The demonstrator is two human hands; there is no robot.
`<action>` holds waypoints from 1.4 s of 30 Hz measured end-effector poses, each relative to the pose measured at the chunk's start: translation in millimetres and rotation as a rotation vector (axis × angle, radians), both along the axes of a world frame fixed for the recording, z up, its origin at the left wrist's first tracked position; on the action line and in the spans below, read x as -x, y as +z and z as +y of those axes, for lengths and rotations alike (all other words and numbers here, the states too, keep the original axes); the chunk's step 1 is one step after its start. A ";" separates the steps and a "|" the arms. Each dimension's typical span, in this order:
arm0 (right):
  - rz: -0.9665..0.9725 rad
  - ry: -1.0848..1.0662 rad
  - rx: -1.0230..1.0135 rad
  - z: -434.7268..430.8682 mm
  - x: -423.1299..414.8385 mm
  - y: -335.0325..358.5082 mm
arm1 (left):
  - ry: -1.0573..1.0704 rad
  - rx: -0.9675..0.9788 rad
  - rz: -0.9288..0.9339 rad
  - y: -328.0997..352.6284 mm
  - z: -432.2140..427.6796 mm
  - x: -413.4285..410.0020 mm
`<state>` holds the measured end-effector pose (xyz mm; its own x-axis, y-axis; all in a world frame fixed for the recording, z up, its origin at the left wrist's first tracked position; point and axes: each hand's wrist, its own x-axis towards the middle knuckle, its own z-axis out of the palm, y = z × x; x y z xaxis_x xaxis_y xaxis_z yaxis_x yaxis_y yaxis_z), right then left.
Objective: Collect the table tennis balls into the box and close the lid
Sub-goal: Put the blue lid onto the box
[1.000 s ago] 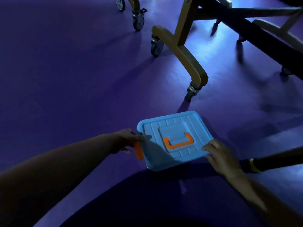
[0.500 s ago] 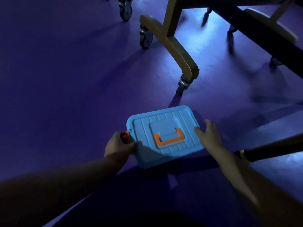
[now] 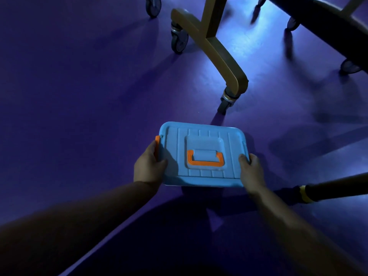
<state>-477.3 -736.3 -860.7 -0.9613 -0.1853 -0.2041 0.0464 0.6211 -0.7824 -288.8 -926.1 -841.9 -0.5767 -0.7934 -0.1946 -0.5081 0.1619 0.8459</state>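
A light blue box [image 3: 203, 176] with its lid on sits on the purple floor, an orange handle [image 3: 206, 159] lying flat in the lid's middle. My left hand [image 3: 149, 166] grips the box's left edge, thumb on the lid, beside the orange side latch [image 3: 157, 142]. My right hand [image 3: 252, 170] grips the right edge, thumb on the lid's rim. The right latch is hidden under that hand. No table tennis balls are visible; the lid hides the inside of the box.
A wheeled table leg frame [image 3: 225, 56] stands just beyond the box, its nearest caster [image 3: 226, 102] close to the far edge. More casters [image 3: 153, 5] stand farther back. A dark bar with a yellow band [image 3: 306, 194] lies at the right.
The box has turned square to me. My left hand moved onto the left edge by the latch and my right hand closed over the right edge.
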 end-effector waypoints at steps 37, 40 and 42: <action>-0.062 -0.558 0.149 4.8 -28.0 6.7 | 0.005 -0.136 -0.183 4.7 -6.1 27.1; -0.242 -0.648 0.328 2.8 -38.2 5.5 | -0.003 -0.174 -0.165 3.3 15.5 45.3; -0.378 -0.599 0.410 -3.7 -41.3 7.9 | 0.013 -0.249 -0.128 3.9 35.4 62.2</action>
